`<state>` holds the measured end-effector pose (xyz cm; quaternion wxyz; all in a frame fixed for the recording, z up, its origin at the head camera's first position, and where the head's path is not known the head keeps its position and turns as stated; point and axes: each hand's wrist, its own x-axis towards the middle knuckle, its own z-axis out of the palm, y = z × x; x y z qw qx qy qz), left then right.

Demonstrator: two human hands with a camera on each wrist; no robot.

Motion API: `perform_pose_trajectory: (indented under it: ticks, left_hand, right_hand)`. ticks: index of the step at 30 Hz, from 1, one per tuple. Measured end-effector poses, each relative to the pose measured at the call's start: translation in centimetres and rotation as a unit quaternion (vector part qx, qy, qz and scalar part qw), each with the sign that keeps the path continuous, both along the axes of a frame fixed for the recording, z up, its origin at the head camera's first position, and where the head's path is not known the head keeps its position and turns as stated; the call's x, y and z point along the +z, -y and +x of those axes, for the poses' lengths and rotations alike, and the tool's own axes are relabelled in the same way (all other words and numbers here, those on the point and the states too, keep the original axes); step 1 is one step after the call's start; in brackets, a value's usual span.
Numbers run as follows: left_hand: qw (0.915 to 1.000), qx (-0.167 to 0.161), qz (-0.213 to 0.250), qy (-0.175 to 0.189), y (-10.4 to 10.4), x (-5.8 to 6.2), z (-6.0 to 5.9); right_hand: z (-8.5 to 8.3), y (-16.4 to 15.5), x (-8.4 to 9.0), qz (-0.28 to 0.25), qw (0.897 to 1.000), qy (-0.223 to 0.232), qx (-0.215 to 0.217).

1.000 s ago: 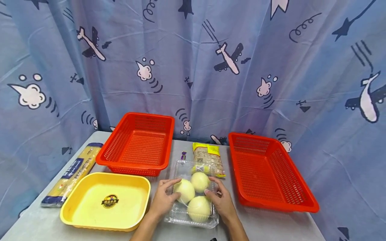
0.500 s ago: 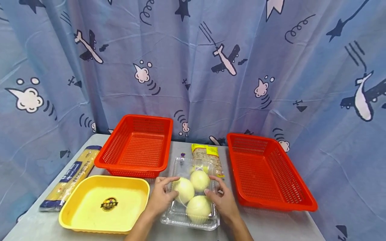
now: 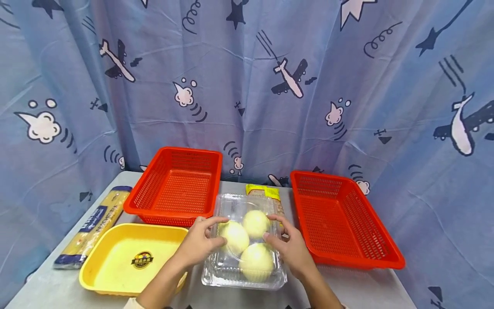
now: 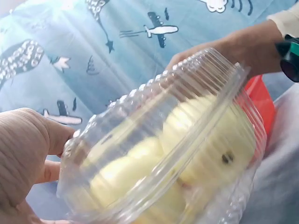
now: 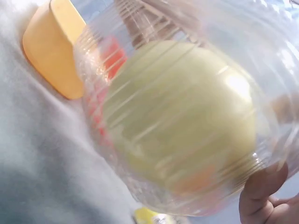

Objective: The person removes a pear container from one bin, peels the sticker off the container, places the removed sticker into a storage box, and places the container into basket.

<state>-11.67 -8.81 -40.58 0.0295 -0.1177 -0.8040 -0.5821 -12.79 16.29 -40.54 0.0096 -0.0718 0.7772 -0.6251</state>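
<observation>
With your left hand (image 3: 198, 244) and right hand (image 3: 294, 252) gripping its two sides, you have lifted the clear plastic clamshell box (image 3: 245, 241) of three pale round fruits off the grey desk (image 3: 359, 292) since a second ago, so it's now carried.

Two red baskets (image 3: 175, 184) (image 3: 339, 214) and a yellow tray (image 3: 127, 257) flank the clamshell box (image 3: 243, 244); bare table (image 3: 362, 292) lies open in front.

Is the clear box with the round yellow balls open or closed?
Closed. The clear box has its ribbed lid down over the three pale yellow balls, and both hands grip its sides.
</observation>
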Motion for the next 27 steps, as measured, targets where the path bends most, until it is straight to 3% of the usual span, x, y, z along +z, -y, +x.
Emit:
perform_pose_trajectory:
  ticks: [4, 8, 13, 17, 23, 27]
  left_hand:
    - [0.9992, -0.039, 0.007, 0.003, 1.0, 1.6, -0.3]
    - [0.9962, -0.076, 0.033, 0.029, 2.1, 3.0, -0.6]
    - [0.9916, -0.099, 0.053, 0.064, 3.4, 4.9, -1.3]
    - [0.9905, -0.107, 0.050, 0.071, 4.4, 6.6, -2.1]
    - [0.9925, -0.108, 0.004, 0.058, 6.1, 9.1, -3.0]
    - [0.9895, -0.121, -0.001, 0.079, 7.4, 10.5, -3.6]
  right_hand:
    - [-0.3, 0.4, 1.6, 0.001, 1.000, -0.013, 0.012]
    - [-0.6, 1.0, 2.7, -0.002, 1.000, -0.016, 0.016]
    - [-1.0, 2.0, 3.7, -0.015, 0.999, -0.026, 0.018]
    - [-1.4, 3.0, 4.8, -0.025, 0.998, -0.043, 0.024]
    - [-2.4, 4.4, 6.3, -0.016, 0.998, -0.050, 0.034]
    - [-3.1, 5.4, 7.2, -0.012, 0.998, -0.045, 0.044]
